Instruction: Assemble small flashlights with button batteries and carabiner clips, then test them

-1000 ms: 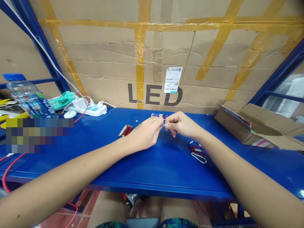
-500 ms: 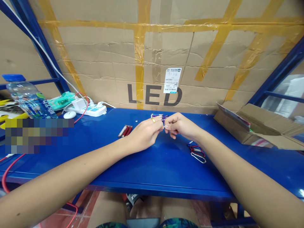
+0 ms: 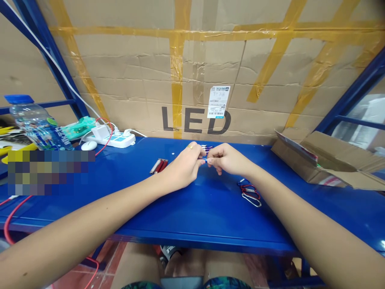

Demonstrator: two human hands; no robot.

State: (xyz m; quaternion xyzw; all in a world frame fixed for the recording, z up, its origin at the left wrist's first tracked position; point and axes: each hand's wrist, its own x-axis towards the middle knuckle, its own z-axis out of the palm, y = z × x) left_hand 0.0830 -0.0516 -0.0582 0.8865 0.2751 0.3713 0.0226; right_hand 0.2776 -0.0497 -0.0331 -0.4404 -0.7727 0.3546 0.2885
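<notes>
Two hands meet over the table [image 3: 192,216], fingers clamped on the blue piece [image 3: 205,159]: the left hand [image 3: 183,168] pinches one end, the right hand [image 3: 230,159] the other. In the last half second, the left knuckles have lifted, baring more of the piece (its ends are hidden); the handling looks to be a shifting of grip. Rods [image 3: 207,148] lie just beyond the fingers, limiting forward room. Sideways, tubes [image 3: 159,166] lie left, clips [image 3: 249,192] nearer right; tabletop stretches from fingers to front edge.
</notes>
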